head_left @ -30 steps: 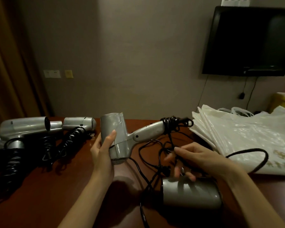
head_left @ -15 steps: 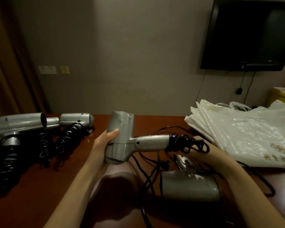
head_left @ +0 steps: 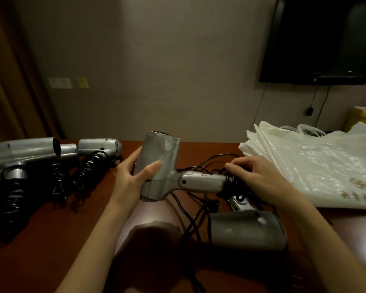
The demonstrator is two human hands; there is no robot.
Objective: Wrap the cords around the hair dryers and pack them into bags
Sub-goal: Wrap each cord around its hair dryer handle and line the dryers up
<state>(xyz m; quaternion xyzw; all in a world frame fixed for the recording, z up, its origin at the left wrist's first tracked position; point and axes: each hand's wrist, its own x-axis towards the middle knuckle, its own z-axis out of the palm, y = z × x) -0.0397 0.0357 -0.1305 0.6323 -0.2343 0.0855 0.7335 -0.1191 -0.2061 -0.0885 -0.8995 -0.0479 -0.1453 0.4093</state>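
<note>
Above table, left hand point(head_left: 128, 178) grips hair dryer point(head_left: 159, 166), right hand point(head_left: 255, 176) clasps cord point(head_left: 230, 188)

Above the brown table point(head_left: 51, 240), the left hand point(head_left: 127, 178) grips the barrel of a silver hair dryer point(head_left: 159, 166) while the right hand point(head_left: 256, 176) curls round the black cord point(head_left: 232, 187) bunched at its handle end (loops partly hidden). Right of the dryer lie white plastic bags point(head_left: 315, 163); another dryer point(head_left: 247, 229) lies just below it.
</note>
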